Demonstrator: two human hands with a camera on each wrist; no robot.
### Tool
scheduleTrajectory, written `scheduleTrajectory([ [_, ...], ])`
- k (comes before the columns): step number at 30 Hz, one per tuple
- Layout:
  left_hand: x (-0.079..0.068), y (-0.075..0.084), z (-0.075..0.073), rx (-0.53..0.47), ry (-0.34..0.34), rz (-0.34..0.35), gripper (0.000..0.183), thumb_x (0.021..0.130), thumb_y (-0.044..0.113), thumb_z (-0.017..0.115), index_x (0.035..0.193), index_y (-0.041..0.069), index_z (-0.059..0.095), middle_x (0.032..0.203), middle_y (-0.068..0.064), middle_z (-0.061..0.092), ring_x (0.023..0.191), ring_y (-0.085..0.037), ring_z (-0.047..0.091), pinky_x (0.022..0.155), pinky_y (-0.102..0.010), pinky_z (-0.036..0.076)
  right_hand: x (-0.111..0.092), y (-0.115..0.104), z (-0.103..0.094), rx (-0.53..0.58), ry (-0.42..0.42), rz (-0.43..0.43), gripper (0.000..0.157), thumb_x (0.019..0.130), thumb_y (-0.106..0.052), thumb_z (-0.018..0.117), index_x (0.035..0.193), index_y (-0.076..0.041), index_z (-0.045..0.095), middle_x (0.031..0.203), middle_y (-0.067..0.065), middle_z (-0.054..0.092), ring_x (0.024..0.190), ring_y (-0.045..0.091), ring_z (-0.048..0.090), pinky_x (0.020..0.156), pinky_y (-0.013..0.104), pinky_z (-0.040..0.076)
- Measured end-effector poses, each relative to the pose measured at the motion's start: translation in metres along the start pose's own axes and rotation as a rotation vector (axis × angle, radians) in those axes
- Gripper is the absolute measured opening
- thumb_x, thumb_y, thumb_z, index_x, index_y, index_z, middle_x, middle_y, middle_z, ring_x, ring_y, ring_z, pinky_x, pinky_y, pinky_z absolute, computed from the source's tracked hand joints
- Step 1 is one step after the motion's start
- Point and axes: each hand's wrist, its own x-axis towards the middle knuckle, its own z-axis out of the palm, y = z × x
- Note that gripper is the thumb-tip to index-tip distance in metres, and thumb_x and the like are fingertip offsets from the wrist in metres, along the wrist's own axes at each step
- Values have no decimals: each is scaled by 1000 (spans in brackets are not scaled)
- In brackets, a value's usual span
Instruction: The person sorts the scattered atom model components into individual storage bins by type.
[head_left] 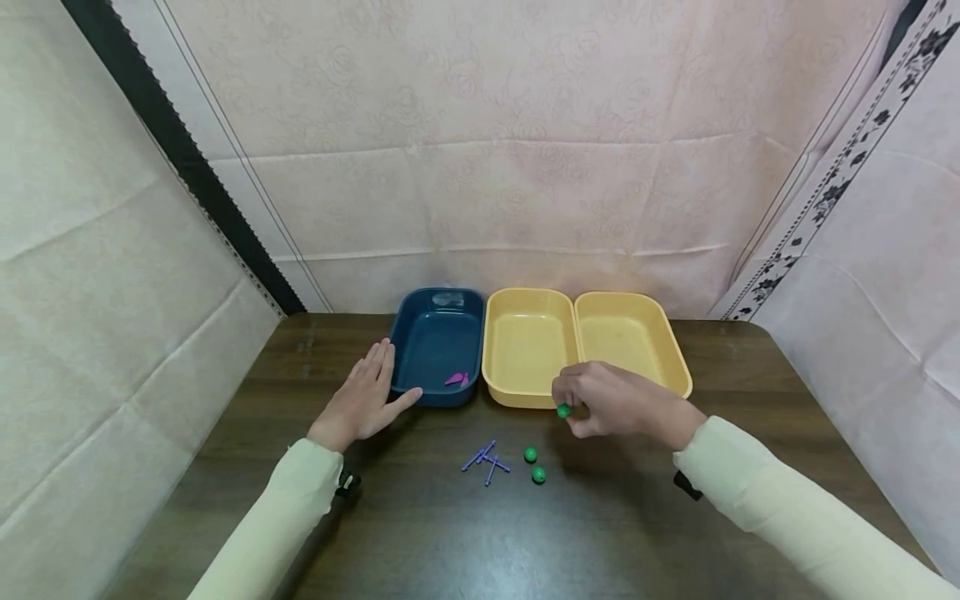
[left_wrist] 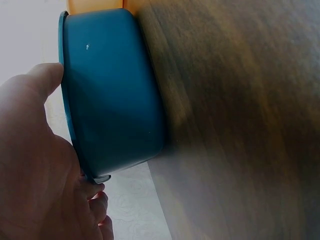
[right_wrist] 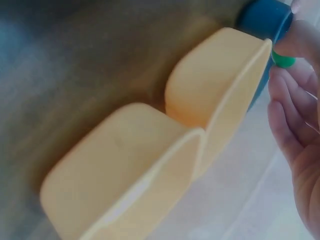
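My right hand (head_left: 611,400) pinches a small green ball (head_left: 563,411) between thumb and fingers, just in front of the middle yellow tub (head_left: 517,392). The same ball (right_wrist: 284,61) shows between the fingertips in the right wrist view. My left hand (head_left: 365,396) rests against the rim of the blue tub (head_left: 437,333) with its fingers straight and thumb spread along the near edge. Two magenta pieces (head_left: 457,379) lie inside that tub. Two more green balls, one (head_left: 531,455) behind the other (head_left: 538,475), sit on the table beside several thin purple sticks (head_left: 491,461).
A second yellow tub (head_left: 630,329) stands at the right end of the row, touching the middle one. All the tubs stand at the far edge of the dark wooden table (head_left: 420,533). Pale cloth (head_left: 480,200) hangs behind it and at both sides.
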Motion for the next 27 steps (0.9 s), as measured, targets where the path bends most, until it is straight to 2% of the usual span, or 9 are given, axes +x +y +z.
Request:
scheduleTrajectory([
  [4, 0, 0, 0, 2, 5, 1, 104, 103, 72, 41, 168, -4, 10, 178, -21, 7, 164, -45, 10, 133, -60, 17, 7, 3, -11, -12, 13, -13, 23, 79, -4, 79, 80, -17, 61, 78, -7, 57, 71, 1, 49, 65, 18, 47],
  [11, 0, 0, 0, 4, 2, -5, 104, 103, 73, 41, 168, -3, 10, 178, -21, 7, 165, -45, 10, 133, -60, 17, 21, 13, -26, -31, 8, 17, 17, 82, -5, 80, 82, -13, 65, 83, 0, 66, 79, 14, 64, 73, 25, 57],
  [15, 2, 0, 1, 4, -3, -6, 105, 103, 73, 40, 167, -4, 9, 178, -23, 6, 165, -45, 9, 133, -62, 16, 30, 22, -30, -38, 2, 61, 16, 82, -5, 80, 84, -12, 67, 85, 2, 69, 81, 18, 67, 74, 28, 58],
  [23, 3, -1, 3, 4, -10, -12, 106, 103, 72, 41, 167, -5, 7, 177, -24, 6, 165, -45, 9, 133, -63, 15, 46, 42, -30, -42, 30, 116, 12, 83, -4, 79, 87, -10, 70, 87, 6, 69, 83, 23, 67, 76, 32, 58],
  [27, 3, -1, 3, 2, -9, -10, 106, 103, 73, 40, 167, -5, 8, 177, -24, 6, 164, -46, 9, 132, -63, 15, 53, 52, -23, -38, 60, 127, 12, 83, -4, 79, 86, -10, 70, 86, 5, 69, 81, 21, 66, 75, 32, 58],
])
